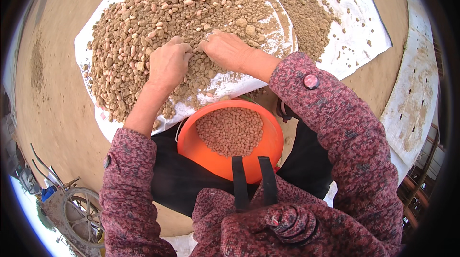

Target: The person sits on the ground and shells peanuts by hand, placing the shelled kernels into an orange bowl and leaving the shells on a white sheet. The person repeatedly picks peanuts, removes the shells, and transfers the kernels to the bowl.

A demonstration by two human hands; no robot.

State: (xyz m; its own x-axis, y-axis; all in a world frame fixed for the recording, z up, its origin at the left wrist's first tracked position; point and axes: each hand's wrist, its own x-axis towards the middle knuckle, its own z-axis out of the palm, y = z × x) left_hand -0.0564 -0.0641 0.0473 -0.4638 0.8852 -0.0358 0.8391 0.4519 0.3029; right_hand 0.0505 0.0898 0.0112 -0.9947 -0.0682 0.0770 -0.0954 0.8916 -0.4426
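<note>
A broad heap of brown soil clods mixed with pinkish peanut kernels (124,41) is spread before me on a white woven plastic sheet (231,84). My left hand (169,61) rests at the near side of the heap, its fingers curled down into the clods. Just right of it, my right hand (228,50), with a ring on one finger, bends its fingertips into the same spot. Whether either hand pinches anything is hidden from above. Between my knees, an orange plastic bucket (275,138) tilts toward me, partly filled with pink peanut kernels (230,131).
A second pile of finer soil (303,16) lies on the sheet at the upper right, with loose clods scattered around it. A spoked wheel (84,215) of a cart stands at the lower left. Along the right runs a pale, dirt-stained strip (413,88) with slots.
</note>
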